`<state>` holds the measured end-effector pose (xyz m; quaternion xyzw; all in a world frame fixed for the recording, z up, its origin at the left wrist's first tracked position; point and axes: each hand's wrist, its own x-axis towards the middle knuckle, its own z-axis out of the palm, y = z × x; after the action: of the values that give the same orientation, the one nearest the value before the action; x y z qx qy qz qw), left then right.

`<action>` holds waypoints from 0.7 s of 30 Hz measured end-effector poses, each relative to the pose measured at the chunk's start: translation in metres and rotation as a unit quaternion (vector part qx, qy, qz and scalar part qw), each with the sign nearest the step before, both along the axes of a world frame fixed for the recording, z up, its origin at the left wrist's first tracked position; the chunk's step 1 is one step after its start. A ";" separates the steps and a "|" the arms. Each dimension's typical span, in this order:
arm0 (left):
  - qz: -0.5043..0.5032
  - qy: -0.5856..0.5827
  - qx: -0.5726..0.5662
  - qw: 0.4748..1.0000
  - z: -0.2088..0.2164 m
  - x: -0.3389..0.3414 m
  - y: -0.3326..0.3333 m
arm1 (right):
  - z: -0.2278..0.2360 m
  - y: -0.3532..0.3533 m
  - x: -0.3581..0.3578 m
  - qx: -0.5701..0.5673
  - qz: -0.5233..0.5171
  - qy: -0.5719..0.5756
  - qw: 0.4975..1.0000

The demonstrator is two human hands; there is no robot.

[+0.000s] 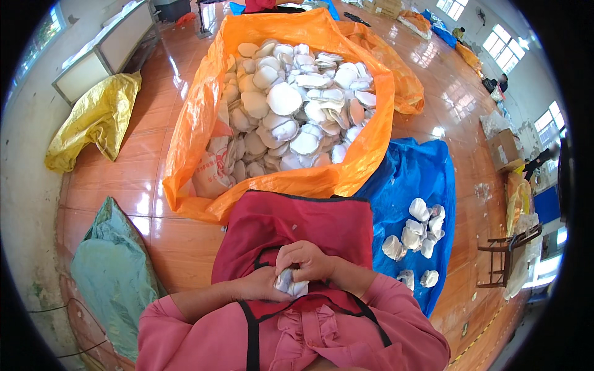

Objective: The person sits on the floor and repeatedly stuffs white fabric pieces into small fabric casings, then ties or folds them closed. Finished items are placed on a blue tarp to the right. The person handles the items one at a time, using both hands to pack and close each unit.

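Close to my body, over the red apron (297,226) on my lap, both hands meet at a small white cloth bundle (291,284). My left hand (266,284) is wrapped round it from the left. From above, my right hand (304,260) bends its fingers onto the bundle's top and grips there. Parts of the bundle are hidden by my fingers. In front of me a big orange sack (272,184) gapes wide, filled with many flat, rounded white and cream pads (284,99). To my right, several bunched white bundles (414,235) lie on a blue sheet (402,179).
A green sack (108,266) lies at my left, with a yellow sack (102,117) farther off by a table (102,62). On the right stand a wooden stool (507,250) and a cardboard box (504,150). A person in red (263,5) shows partly beyond the orange sack.
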<state>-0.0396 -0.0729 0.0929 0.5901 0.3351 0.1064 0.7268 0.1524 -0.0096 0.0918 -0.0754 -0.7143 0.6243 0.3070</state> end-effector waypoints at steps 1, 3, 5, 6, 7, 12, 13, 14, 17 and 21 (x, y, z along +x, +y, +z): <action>0.024 0.037 0.031 0.999 -0.001 -0.001 0.000 | 0.000 0.003 0.000 0.023 -0.015 -0.005 1.000; 0.071 0.110 0.095 0.987 0.012 -0.002 0.011 | -0.001 0.014 0.000 0.071 -0.045 -0.017 0.996; 0.124 0.225 0.191 0.947 0.013 -0.006 0.029 | -0.002 0.029 -0.001 0.137 -0.094 -0.055 0.985; 0.131 0.298 0.238 0.915 0.015 -0.007 0.037 | -0.001 0.037 -0.001 0.162 -0.111 -0.077 0.978; 0.132 0.335 0.294 0.885 0.009 -0.009 0.044 | -0.007 0.042 0.000 0.156 -0.096 -0.076 0.980; 0.125 0.441 0.485 0.745 -0.032 -0.013 0.060 | -0.040 0.021 -0.016 -0.120 -0.202 -0.244 0.941; 0.110 0.465 0.496 0.725 -0.035 -0.013 0.061 | -0.046 0.020 -0.019 -0.156 -0.202 -0.282 0.925; 0.094 0.471 0.503 0.719 -0.038 -0.010 0.063 | -0.050 0.017 -0.023 -0.194 -0.203 -0.321 0.905; 0.039 0.491 0.515 0.701 -0.041 -0.007 0.064 | -0.082 0.005 -0.029 -0.102 -0.270 -0.371 0.883; -0.029 0.509 0.523 0.683 -0.046 -0.012 0.058 | -0.089 -0.001 -0.038 -0.099 -0.266 -0.396 0.873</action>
<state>-0.0515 -0.0153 0.0467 0.8469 0.5261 -0.0739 0.0201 0.1143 -0.0104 0.0024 -0.5338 -0.6633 0.5043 0.1441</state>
